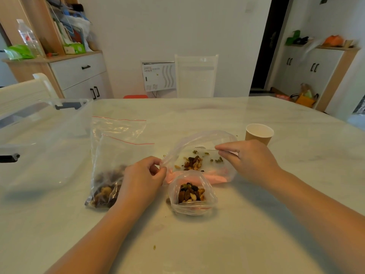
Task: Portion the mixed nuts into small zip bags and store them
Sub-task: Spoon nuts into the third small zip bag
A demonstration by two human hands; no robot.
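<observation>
Mixed nuts [193,163] in the big zip bag [199,155], between both hands. Left hand [145,177] and right hand [249,158] each pinching its rim open. Small filled bag [192,196] just below, on the desk [197,244].

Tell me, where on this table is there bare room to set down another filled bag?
Bare marble table lies near the person, between the forearms below the small open zip bag of nuts. More lies beyond the brown paper cup and to its right. It is crowded mid-table: both hands hold the large clear bag, and the clear plastic storage box fills the left.
</observation>
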